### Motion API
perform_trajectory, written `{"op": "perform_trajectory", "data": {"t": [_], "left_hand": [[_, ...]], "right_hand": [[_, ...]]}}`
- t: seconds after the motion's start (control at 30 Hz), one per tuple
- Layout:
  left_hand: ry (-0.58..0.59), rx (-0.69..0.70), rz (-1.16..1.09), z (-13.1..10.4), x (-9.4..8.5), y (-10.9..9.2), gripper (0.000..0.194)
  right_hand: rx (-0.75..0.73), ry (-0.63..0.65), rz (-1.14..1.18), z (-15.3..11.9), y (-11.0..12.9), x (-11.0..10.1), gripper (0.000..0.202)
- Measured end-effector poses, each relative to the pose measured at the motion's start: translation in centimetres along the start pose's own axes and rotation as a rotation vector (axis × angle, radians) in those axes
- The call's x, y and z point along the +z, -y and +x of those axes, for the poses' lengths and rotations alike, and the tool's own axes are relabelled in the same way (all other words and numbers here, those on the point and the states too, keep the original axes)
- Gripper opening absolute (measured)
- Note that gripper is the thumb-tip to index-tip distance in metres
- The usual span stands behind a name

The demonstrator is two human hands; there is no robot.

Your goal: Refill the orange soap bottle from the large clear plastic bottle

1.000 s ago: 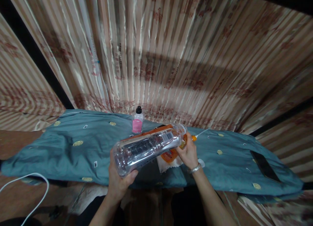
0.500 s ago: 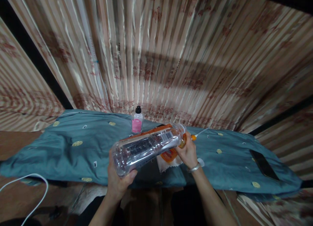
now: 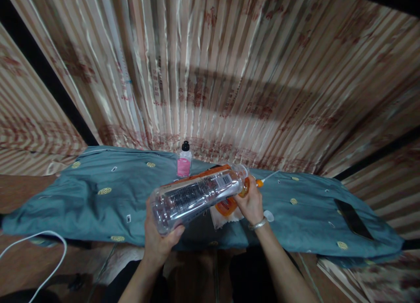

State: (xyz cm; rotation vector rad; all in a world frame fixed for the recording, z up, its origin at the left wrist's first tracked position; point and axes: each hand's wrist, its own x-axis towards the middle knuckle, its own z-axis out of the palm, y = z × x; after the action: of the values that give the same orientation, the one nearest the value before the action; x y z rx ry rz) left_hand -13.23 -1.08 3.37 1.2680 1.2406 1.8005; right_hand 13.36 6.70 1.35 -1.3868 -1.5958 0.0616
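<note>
A large clear plastic bottle with a dark printed label and an orange edge is held tilted, its neck up to the right. My left hand wraps round its base. Beside the clear bottle's mouth, my right hand is closed around the amber upper part of an orange bottle; the large bottle hides much of it. Just right of my right hand lies an orange pump head with a pale tube. A whitish round cap rests by my right wrist.
A small bottle with a pink label and black cap stands behind the hands on the teal cloth. A dark phone lies at the right. A pale wrapper lies beneath the orange bottle. A white cable loops at the left.
Hardly anything differs. Both hands keep their grip and the clear bottle stays tilted; the whole view has shifted very slightly.
</note>
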Motion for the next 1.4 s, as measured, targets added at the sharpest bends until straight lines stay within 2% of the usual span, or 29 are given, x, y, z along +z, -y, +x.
{"op": "perform_trajectory", "data": {"t": [0.43,0.9,1.07,1.23,1.4], "left_hand": [[-0.009,0.010,-0.003,-0.1,-0.2,0.4,0.087],[0.001,0.042,0.015,0.0,-0.2,0.2,0.079],[0.091,0.057,0.006,0.1,-1.0,1.3,0.077],[0.126,0.057,0.009,0.1,-1.4,2.0,0.081],[0.042,0.046,0.008,-0.3,-1.1,2.0,0.084]], "right_hand": [[0.021,-0.024,-0.010,-0.1,0.0,0.2,0.062],[0.004,-0.023,-0.005,-0.4,-0.3,0.3,0.063],[0.001,-0.026,-0.009,-0.5,-0.3,0.3,0.065],[-0.004,-0.020,-0.034,-0.6,-0.4,0.3,0.067],[-0.028,-0.025,-0.041,-0.7,-0.4,0.3,0.066]]}}
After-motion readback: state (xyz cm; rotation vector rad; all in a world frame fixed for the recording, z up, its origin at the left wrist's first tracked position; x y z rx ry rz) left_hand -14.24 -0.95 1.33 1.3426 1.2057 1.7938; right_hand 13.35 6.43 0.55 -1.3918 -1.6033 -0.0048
